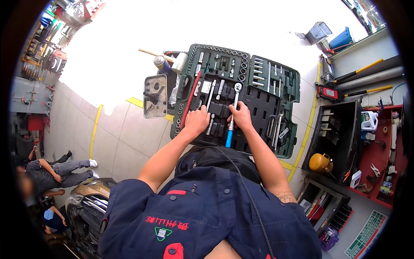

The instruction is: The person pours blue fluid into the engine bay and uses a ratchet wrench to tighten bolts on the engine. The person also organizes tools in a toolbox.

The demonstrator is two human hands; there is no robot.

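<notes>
An open dark green socket set case (pixel 264 113) lies before me, full of chrome sockets and tools. My right hand (pixel 240 116) is closed around the shaft of a torque wrench (pixel 236 96), between its ratchet head and blue grip; the wrench lies over the case's tray. My left hand (pixel 197 119) is closed, with its fingers at the lower end of a chrome extension bar (pixel 211 93); the fingertips are partly hidden. A red bar (pixel 191 98) lies lengthwise just left of that hand. A short jointed chrome piece (pixel 210 124) rests between my hands.
Left of the case stand a metal pan (pixel 155 108), a spray can (pixel 162 64) and a mallet (pixel 179 63). At right are a black open bin (pixel 330 142) with a yellow object, a red tray (pixel 379 159) and a floor jack (pixel 329 92). People are by a car (pixel 88 203) at far left.
</notes>
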